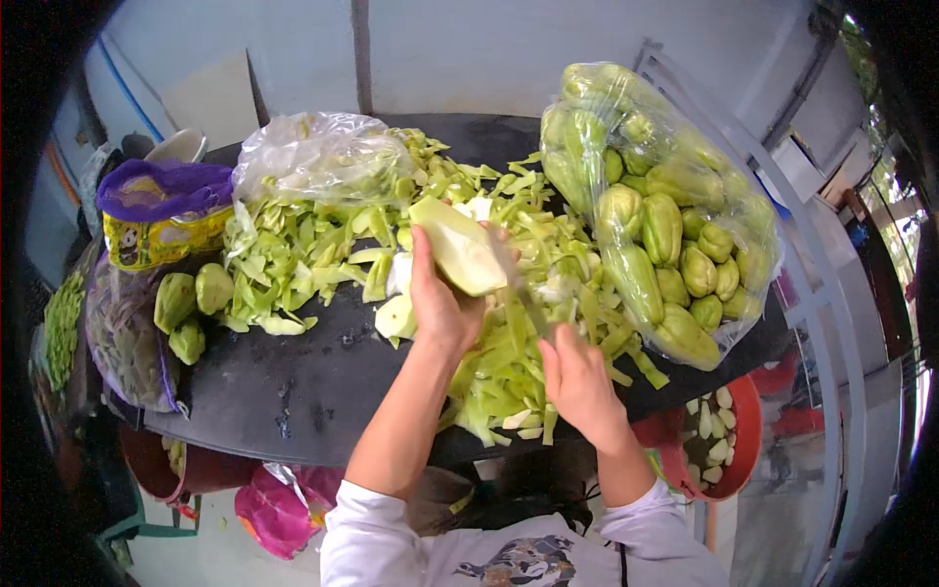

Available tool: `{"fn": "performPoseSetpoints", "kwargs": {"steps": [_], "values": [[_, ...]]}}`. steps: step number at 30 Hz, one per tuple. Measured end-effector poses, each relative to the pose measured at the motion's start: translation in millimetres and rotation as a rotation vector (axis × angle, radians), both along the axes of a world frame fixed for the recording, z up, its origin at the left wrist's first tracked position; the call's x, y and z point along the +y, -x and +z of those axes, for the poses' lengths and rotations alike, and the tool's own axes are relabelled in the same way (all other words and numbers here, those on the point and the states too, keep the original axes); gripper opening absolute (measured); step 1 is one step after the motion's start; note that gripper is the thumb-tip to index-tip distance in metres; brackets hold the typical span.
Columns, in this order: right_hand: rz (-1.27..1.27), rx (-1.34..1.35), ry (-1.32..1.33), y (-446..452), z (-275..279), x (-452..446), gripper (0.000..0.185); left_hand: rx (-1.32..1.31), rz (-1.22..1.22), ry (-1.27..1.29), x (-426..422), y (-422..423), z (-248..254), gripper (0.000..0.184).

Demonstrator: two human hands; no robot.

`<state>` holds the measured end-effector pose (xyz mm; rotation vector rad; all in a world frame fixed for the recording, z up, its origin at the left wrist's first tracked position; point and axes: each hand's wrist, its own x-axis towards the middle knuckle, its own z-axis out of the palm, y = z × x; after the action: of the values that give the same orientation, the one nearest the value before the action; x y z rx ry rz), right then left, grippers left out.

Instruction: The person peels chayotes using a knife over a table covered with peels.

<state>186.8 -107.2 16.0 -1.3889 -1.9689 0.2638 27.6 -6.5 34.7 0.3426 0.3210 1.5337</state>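
Near the middle of the view, my left hand (442,293) is wrapped round a large pale green peeled chayote (460,249). My right hand (579,377) grips the handle of a knife (528,305), whose blade points up and lies close beside the chayote's right side. A heap of green peelings (499,377) spreads under and around both hands. Left of the heap, near my left wrist, sits a pale cut piece (396,318).
A clear bag of unpeeled chayotes (660,220) stands at the right. At the left are three loose chayotes (213,289), a purple mesh bag (132,338) and a plastic bag (318,157). A red bucket (748,440) holding pale pieces stands below the black table (264,401).
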Motion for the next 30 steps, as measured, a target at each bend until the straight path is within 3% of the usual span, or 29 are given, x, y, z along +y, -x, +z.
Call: {"fn": "performPoseSetpoints", "kwargs": {"steps": [1,4,7,30], "values": [[0.005,0.002,0.0,2.4,-2.4,-3.1,0.013,0.048,0.041,-0.03,-0.1,-2.0,-2.2,0.057],[-0.038,-0.32,0.011,4.8,-6.7,-13.4,0.021,0.116,0.148,-0.074,2.5,-1.1,-12.5,0.06],[-0.01,-0.4,-0.004,6.4,-6.1,-20.5,0.028,0.143,0.245,-0.102,1.4,1.6,-11.9,0.062],[-0.02,-0.408,-0.085,33.2,-10.3,7.2,0.024,0.238,0.304,-0.073,-3.8,-12.0,-22.3,0.068]]}}
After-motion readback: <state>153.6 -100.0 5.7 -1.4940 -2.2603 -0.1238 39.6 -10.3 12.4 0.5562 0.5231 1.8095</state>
